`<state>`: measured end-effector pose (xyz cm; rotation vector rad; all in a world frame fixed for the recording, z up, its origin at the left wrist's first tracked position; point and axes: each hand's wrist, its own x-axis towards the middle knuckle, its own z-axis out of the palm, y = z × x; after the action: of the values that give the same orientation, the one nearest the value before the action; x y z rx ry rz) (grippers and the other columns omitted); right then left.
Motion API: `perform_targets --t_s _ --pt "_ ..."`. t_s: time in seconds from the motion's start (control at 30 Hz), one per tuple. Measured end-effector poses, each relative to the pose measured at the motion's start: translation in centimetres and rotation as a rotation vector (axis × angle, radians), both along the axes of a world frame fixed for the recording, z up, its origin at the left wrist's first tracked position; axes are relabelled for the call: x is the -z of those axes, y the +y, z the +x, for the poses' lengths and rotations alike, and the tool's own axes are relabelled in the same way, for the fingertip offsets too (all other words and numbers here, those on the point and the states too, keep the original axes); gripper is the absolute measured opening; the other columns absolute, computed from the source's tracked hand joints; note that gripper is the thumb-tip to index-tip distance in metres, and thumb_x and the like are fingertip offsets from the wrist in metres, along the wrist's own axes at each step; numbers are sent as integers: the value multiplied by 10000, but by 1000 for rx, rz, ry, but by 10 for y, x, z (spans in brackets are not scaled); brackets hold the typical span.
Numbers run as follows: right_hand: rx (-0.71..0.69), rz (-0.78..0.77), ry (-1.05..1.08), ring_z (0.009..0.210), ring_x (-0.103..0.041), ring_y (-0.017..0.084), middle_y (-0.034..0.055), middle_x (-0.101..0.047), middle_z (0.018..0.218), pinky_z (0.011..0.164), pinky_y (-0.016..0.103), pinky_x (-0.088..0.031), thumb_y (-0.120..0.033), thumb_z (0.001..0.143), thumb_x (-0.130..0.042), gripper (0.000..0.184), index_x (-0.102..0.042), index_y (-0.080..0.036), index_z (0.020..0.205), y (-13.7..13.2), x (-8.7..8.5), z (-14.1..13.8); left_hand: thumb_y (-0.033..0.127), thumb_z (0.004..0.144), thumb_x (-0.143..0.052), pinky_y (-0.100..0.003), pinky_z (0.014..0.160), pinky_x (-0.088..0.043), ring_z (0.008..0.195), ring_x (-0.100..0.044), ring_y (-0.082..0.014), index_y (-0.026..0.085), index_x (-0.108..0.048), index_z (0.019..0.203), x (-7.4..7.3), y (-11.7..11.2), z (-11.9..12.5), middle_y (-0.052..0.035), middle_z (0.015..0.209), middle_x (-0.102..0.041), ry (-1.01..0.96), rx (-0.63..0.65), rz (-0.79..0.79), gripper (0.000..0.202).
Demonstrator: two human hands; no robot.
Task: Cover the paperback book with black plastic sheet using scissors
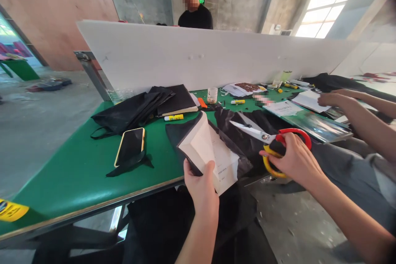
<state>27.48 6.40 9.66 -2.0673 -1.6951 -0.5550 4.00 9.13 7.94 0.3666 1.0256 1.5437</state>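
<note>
My left hand (202,185) grips an open book (198,142) at its lower edge, thumb pressed on the pages. A printed page (227,165) with a torn-looking edge fans out to the right. Black fabric (250,128) lies behind and beside the book on the table. My right hand (298,159) holds a pair of scissors (262,135) by the red and yellow handles. The scissor blades are spread apart and point left, above the black fabric. Whether they touch the fabric I cannot tell.
On the green table (80,169) lie a phone (130,146), folded black cloth (133,109), a black-covered book (177,99), and glue sticks (174,117). A white partition (185,57) runs along the back. At right, another person's hands (332,100) handle papers; a person (195,16) is beyond the partition.
</note>
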Motion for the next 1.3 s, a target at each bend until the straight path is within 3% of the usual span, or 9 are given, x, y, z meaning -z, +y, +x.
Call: perform_targets --t_s 0.1,0.23,0.37,0.6,0.8,1.3 --pt "12 -148 -137 978 -532 286 144 -577 994 814 383 -432 -644 690 -535 687 -430 -103 1100 1 -6 -13 105 629 -687 -352 689 -550 937 -641 -259 243 -425 1262 -3 -1 -1 -124 1162 -599 -43 4 -20 698" --pt "58 -368 -274 902 -560 291 141 -569 955 635 355 -463 -638 760 -457 608 -479 -102 1045 0 -9 -39 95 612 -687 -347 707 -547 971 -627 -261 231 -431 1259 -4 0 -2 -119 1172 -597 -50 -7 -22 708" --pt "90 -466 -370 784 -579 252 123 -549 890 493 296 -432 -574 811 -442 517 -510 -91 985 0 -10 -64 93 608 -679 -336 701 -543 956 -631 -255 210 -456 1235 -1 1 -1 -118 1122 -619 -23 -17 -21 676" --pt "40 -486 -461 774 -582 238 134 -532 905 482 273 -438 -511 803 -511 511 -515 -66 1056 5 -6 -78 105 606 -684 -329 698 -541 935 -637 -245 216 -475 1196 -1 1 0 -103 1105 -626 -13 -16 9 635" --pt "80 -531 -449 611 -596 211 118 -531 871 441 290 -428 -529 816 -472 559 -507 -40 1085 8 -2 -77 91 615 -660 -332 706 -539 899 -646 -231 215 -513 1137 -1 1 0 -81 1039 -642 5 5 58 556" --pt "57 -562 -410 611 -633 251 131 -583 790 454 303 -435 -525 850 -410 515 -556 -41 950 22 -4 -90 104 635 -655 -328 709 -537 886 -648 -218 221 -487 1173 5 1 0 -82 1027 -644 34 9 71 576"
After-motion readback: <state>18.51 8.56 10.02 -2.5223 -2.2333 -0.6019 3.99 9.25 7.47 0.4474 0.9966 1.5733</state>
